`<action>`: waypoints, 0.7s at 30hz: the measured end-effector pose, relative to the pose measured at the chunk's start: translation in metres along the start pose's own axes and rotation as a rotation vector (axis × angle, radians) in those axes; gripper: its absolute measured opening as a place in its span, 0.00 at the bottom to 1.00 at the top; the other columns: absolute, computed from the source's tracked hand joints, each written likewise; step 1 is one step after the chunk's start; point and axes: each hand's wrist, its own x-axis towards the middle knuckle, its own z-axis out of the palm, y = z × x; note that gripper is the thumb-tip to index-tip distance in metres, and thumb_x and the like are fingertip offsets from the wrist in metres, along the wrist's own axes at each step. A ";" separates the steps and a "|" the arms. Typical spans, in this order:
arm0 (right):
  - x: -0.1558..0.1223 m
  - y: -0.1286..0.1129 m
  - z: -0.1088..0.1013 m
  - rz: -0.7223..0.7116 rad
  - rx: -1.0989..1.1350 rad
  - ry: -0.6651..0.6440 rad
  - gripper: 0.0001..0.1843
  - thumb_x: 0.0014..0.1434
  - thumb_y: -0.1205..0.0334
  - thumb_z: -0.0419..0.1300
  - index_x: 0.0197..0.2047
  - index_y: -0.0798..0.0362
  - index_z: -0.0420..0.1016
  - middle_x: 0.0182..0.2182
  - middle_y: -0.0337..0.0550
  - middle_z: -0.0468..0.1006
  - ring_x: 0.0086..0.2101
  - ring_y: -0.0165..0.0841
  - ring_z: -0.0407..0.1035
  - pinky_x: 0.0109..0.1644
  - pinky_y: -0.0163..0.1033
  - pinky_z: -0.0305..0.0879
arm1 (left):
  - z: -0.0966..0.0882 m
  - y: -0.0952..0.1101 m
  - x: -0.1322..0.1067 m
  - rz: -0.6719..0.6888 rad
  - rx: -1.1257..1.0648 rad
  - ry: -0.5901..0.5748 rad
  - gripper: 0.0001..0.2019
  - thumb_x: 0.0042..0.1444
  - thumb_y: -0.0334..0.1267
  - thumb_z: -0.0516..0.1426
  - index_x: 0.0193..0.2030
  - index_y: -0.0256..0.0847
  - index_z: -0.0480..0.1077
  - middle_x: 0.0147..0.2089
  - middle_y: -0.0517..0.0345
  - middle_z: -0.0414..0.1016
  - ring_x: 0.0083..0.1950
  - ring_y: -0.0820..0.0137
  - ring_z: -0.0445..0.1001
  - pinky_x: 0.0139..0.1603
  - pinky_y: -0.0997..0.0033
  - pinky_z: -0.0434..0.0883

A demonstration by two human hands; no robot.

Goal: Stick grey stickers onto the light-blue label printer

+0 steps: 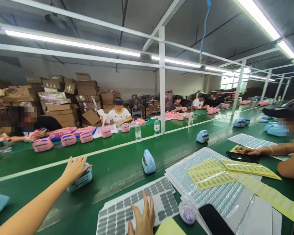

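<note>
Hands: your left hand (74,168) is stretched out over the green belt (117,166), fingers spread, resting on top of a blue gadget (81,180) without closing round it.
Right hand: your right hand (143,217) lies flat and open near you, fingertips on a sticker sheet (117,212) of grey oval labels; it grips nothing.
Blue gadget: it sits on the belt at near left, under your left palm.
Second gadget: another blue gadget (148,161) stands alone on the belt, right of the first and well apart from both hands.
Near right: a small round trinket (187,212) and a black phone (214,220) lie just right of your right hand, with yellow label sheets (210,176) beyond.
Far side: a water bottle (138,132) stands by pink gadgets (68,139); a co-worker's hand (247,150) rests at right.
</note>
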 end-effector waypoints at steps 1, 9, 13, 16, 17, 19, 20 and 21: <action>-0.003 -0.003 -0.001 -0.014 -0.038 -0.002 0.22 0.46 0.76 0.59 0.43 0.48 0.78 0.66 0.52 0.54 0.65 0.63 0.41 0.60 0.69 0.50 | -0.006 0.017 -0.003 -0.014 0.017 0.101 0.28 0.60 0.47 0.48 0.58 0.24 0.62 0.57 0.27 0.67 0.60 0.41 0.62 0.61 0.37 0.48; -0.003 -0.003 -0.023 -0.010 -0.217 -0.063 0.16 0.55 0.76 0.50 0.35 0.53 0.77 0.61 0.53 0.62 0.64 0.58 0.45 0.61 0.66 0.51 | -0.024 0.205 -0.062 0.459 -0.712 -0.034 0.26 0.62 0.36 0.49 0.67 0.43 0.49 0.53 0.51 0.73 0.56 0.62 0.68 0.65 0.48 0.54; -0.002 0.005 -0.019 -0.037 -0.258 0.007 0.14 0.54 0.75 0.54 0.33 0.52 0.80 0.61 0.50 0.63 0.63 0.58 0.47 0.61 0.64 0.52 | -0.005 0.248 -0.093 0.372 -1.035 -0.094 0.26 0.60 0.32 0.49 0.66 0.45 0.52 0.55 0.50 0.71 0.55 0.64 0.69 0.58 0.56 0.66; -0.003 0.011 -0.013 -0.129 -0.272 0.019 0.14 0.54 0.73 0.56 0.32 0.50 0.82 0.61 0.49 0.64 0.63 0.58 0.48 0.60 0.64 0.53 | 0.006 0.248 -0.097 0.287 -1.175 -0.169 0.26 0.57 0.31 0.52 0.63 0.42 0.57 0.55 0.50 0.71 0.56 0.64 0.68 0.59 0.56 0.65; -0.004 0.013 -0.011 -0.157 -0.274 0.020 0.14 0.54 0.74 0.56 0.32 0.51 0.82 0.61 0.48 0.64 0.63 0.57 0.48 0.60 0.64 0.53 | 0.008 0.245 -0.095 0.251 -1.225 -0.193 0.26 0.56 0.30 0.52 0.62 0.42 0.58 0.54 0.51 0.72 0.55 0.64 0.69 0.59 0.57 0.65; -0.004 0.014 -0.006 -0.195 -0.261 0.024 0.13 0.53 0.76 0.56 0.30 0.52 0.81 0.60 0.48 0.66 0.63 0.57 0.48 0.60 0.63 0.52 | 0.008 0.241 -0.092 0.202 -1.299 -0.235 0.27 0.53 0.30 0.55 0.61 0.43 0.61 0.53 0.52 0.73 0.54 0.65 0.70 0.59 0.58 0.65; -0.004 0.014 -0.003 -0.199 -0.242 0.027 0.13 0.52 0.77 0.56 0.27 0.53 0.79 0.60 0.47 0.66 0.63 0.56 0.48 0.61 0.63 0.52 | 0.008 0.240 -0.091 0.188 -1.313 -0.245 0.26 0.51 0.29 0.56 0.59 0.42 0.63 0.53 0.53 0.73 0.54 0.65 0.70 0.59 0.59 0.65; -0.003 0.015 0.000 -0.193 -0.218 0.030 0.13 0.51 0.78 0.56 0.26 0.53 0.78 0.59 0.47 0.67 0.63 0.56 0.48 0.61 0.63 0.51 | 0.007 0.240 -0.089 0.179 -1.316 -0.246 0.25 0.50 0.28 0.57 0.57 0.42 0.65 0.52 0.53 0.73 0.54 0.64 0.70 0.59 0.59 0.64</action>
